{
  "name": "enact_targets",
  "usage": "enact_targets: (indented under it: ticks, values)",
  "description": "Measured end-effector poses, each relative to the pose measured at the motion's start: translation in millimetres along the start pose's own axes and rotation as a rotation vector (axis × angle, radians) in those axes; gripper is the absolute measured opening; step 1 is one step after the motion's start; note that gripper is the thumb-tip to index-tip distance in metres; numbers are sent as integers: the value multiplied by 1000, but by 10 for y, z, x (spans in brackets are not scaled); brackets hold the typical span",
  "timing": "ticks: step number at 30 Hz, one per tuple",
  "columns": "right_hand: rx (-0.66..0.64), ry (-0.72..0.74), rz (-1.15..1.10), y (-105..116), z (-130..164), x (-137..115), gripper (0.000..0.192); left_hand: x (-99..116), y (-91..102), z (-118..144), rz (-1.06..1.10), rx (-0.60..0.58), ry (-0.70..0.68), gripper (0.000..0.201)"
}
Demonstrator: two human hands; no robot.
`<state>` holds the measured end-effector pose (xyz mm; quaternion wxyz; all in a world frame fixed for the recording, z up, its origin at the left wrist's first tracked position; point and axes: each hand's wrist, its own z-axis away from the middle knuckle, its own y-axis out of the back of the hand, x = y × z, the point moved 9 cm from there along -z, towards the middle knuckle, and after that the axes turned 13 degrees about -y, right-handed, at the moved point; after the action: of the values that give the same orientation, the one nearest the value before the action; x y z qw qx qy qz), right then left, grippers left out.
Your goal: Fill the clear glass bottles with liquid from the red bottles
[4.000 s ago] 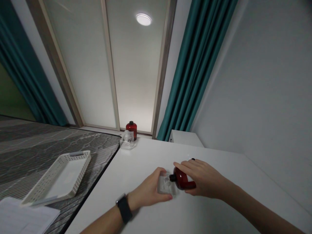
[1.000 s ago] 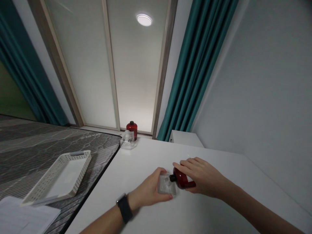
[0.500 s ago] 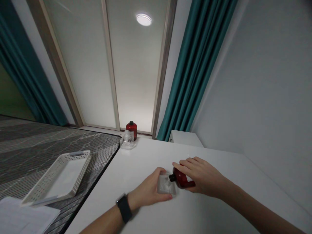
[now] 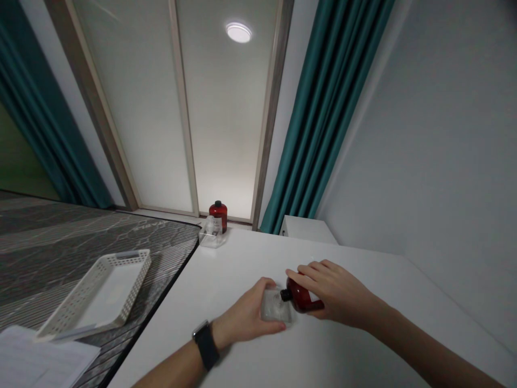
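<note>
Red bottle [image 4: 302,295] lies tipped on its side low over the white surface [image 4: 323,355], its black neck pointing left into a small clear container [image 4: 275,308]. Right hand [image 4: 333,293] closes its grip over the bottle from above, fingers draped across the red body. Left hand [image 4: 246,315], with a dark watch [image 4: 205,345] on the wrist, curls its grip around the clear container and steadies it on the surface, thumb at the near edge. Bottle neck and container meet between the two hands; whether liquid is passing cannot be told. Off to the left, on a dark patterned bed [image 4: 60,242], sits a white perforated tray [image 4: 97,293], with white paper [image 4: 36,361] nearer the camera. Farther back, at the far edge of the surface by the window [image 4: 218,124], a second red bottle [image 4: 218,214] stands upright just behind another clear container [image 4: 210,235]. Teal curtains [image 4: 319,108] hang on both sides of the window.
</note>
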<state>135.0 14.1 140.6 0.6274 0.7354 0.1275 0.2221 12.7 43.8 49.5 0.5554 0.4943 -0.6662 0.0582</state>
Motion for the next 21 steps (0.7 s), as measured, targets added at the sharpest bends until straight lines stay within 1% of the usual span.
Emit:
enact_targets:
  ticks: [8, 12, 17, 21]
  values:
    - [-34, -9, 10, -16, -14, -4, 73, 14, 10, -1, -1, -6, 11, 65]
    - [-34, -8, 16, -23, -7, -2, 74, 14, 7, 0, 0, -3, 9, 65]
    - [-12, -1, 12, -2, 0, -4, 71, 9, 8, 0, -2, -5, 17, 65]
    - [-25, -8, 24, -12, -6, 4, 74, 14, 13, -1, 3, 4, 5, 66]
